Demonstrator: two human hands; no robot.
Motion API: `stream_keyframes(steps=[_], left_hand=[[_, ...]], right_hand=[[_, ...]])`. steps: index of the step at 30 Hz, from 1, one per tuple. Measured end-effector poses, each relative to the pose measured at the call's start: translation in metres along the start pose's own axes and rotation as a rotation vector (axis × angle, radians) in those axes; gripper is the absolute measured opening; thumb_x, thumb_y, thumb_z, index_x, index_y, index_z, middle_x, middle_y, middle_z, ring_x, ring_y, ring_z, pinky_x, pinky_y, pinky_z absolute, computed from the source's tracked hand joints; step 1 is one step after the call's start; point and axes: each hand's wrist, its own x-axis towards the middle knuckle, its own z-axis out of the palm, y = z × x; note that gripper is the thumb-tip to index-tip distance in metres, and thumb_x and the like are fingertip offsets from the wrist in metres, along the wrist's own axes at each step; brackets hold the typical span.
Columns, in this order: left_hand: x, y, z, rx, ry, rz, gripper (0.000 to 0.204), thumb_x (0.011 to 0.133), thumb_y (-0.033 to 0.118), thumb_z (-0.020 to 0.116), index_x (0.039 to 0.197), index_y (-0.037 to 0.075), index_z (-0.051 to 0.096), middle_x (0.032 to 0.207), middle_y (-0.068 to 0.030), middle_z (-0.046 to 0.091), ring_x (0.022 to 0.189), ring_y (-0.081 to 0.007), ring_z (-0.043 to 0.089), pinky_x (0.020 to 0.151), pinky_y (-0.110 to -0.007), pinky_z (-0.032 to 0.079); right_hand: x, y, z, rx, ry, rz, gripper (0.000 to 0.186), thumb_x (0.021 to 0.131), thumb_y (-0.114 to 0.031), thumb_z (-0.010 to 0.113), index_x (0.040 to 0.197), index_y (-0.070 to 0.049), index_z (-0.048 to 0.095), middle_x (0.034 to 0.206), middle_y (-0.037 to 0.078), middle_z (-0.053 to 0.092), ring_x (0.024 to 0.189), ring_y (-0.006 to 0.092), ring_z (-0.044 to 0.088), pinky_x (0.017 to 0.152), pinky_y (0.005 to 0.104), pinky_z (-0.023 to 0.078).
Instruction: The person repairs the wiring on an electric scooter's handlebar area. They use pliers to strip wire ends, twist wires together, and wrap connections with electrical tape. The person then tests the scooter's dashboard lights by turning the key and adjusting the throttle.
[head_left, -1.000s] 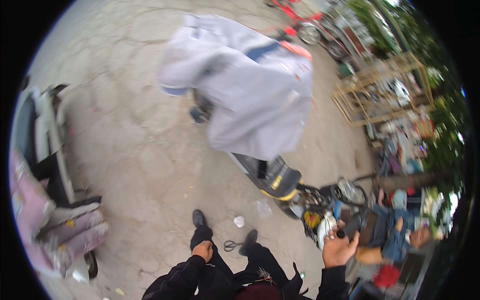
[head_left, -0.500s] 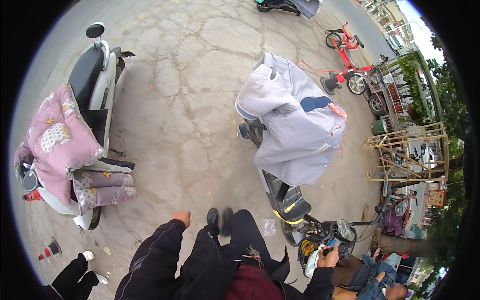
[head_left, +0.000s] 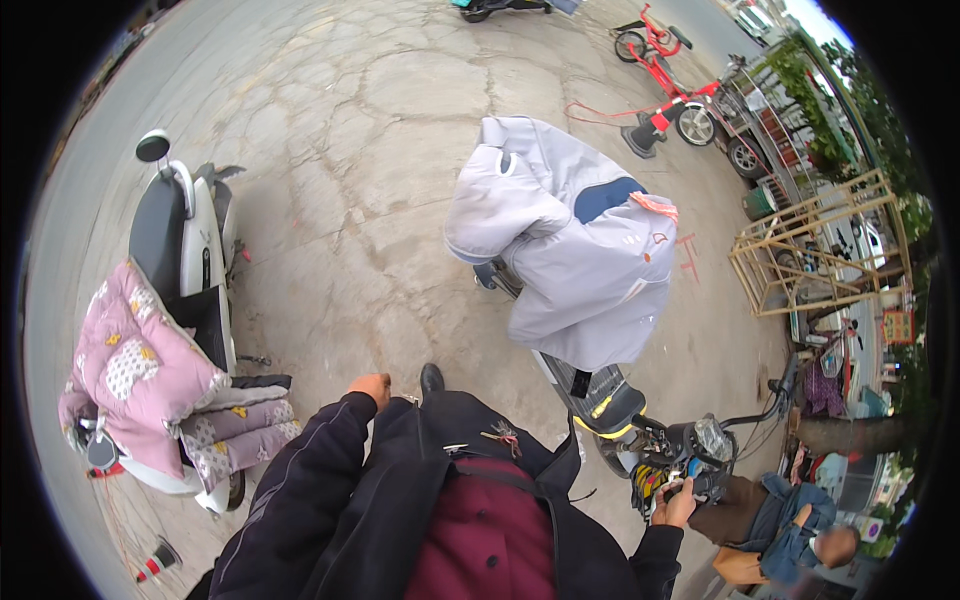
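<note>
My left hand hangs in front of my dark jacket at lower centre, fingers curled in. Anything inside that hand is hidden. My right hand is held out at lower right with its fingers closed around a small dark object that I cannot make out. Beyond it, in the picture, are the handlebar and round headlight of a dark electric scooter. Just ahead on the right stands a scooter under a grey wind cover, its footboard showing. One dark shoe shows below me.
A white scooter with a pink quilted cover stands at left, a traffic cone near it. At right are a wooden frame, a red tricycle and a seated person. Cracked pavement lies ahead.
My view has shifted: the left scooter sits lower and the grey-covered one slightly further left. The legs of another person at lower left have gone out of view. Both hands stay closed.
</note>
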Motion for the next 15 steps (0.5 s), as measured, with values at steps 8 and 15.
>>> stream_keyframes(steps=[8,15], left_hand=[[-0.001,-0.041,-0.002,0.018,-0.042,-0.019,0.025,0.092,0.024,0.06,0.103,0.011,0.078,0.098,-0.0214,0.076,0.095,-0.0436,0.072,0.089,-0.052,0.058],[-0.016,-0.073,-0.012,-0.076,-0.053,-0.006,0.024,0.09,0.023,0.062,0.102,0.01,0.079,0.099,-0.0218,0.076,0.097,-0.0433,0.072,0.09,-0.05,0.057]], right_hand=[[0.002,0.005,0.002,0.0,0.099,-0.013,0.026,0.104,-0.033,0.063,0.09,-0.012,0.057,0.071,0.001,0.058,0.059,0.015,0.059,0.051,0.03,0.048],[0.022,0.015,-0.003,-0.009,0.126,-0.02,0.033,0.105,-0.037,0.061,0.095,-0.006,0.059,0.072,0.003,0.058,0.058,0.0163,0.06,0.049,0.0296,0.051]])
